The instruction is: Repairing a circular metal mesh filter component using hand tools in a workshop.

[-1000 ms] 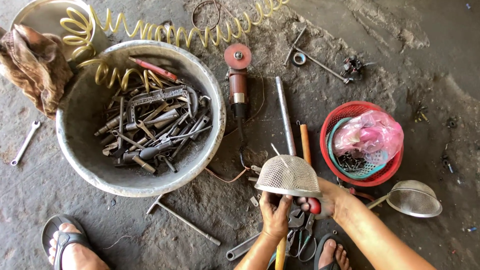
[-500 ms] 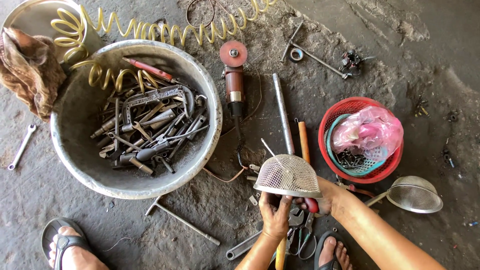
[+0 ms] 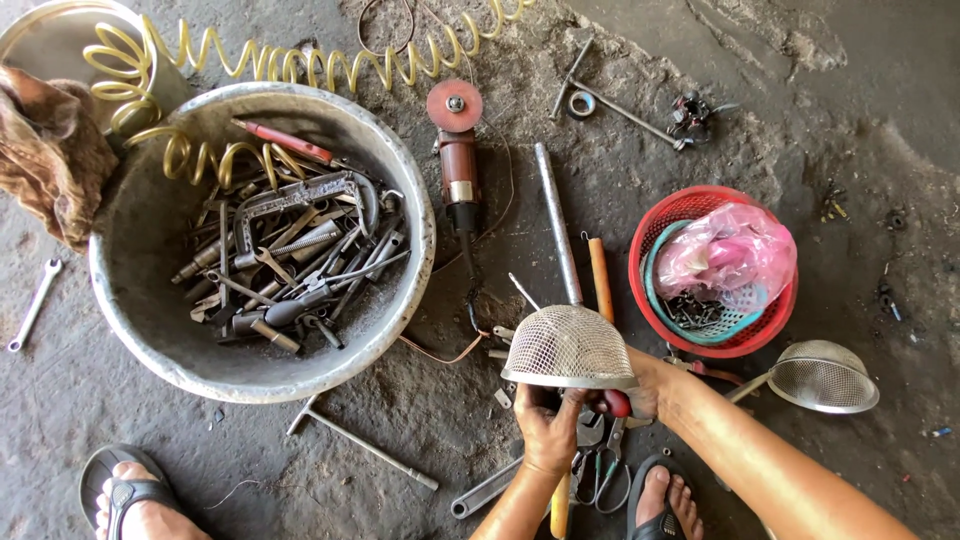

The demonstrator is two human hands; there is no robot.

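Overall, one big grey basin (image 3: pixel 130 300) full of metal tools fills the left of the frame, and one red basket (image 3: pixel 700 205) with a pink bag sits at the right. Two mesh strainers show: one (image 3: pixel 568 350) low centre, one (image 3: pixel 822 376) lower right. Left hand (image 3: pixel 550 428) clamps the centre strainer's rim from below; right hand (image 3: pixel 645 385) closes on its right edge. One grinder (image 3: pixel 458 160) lies above.
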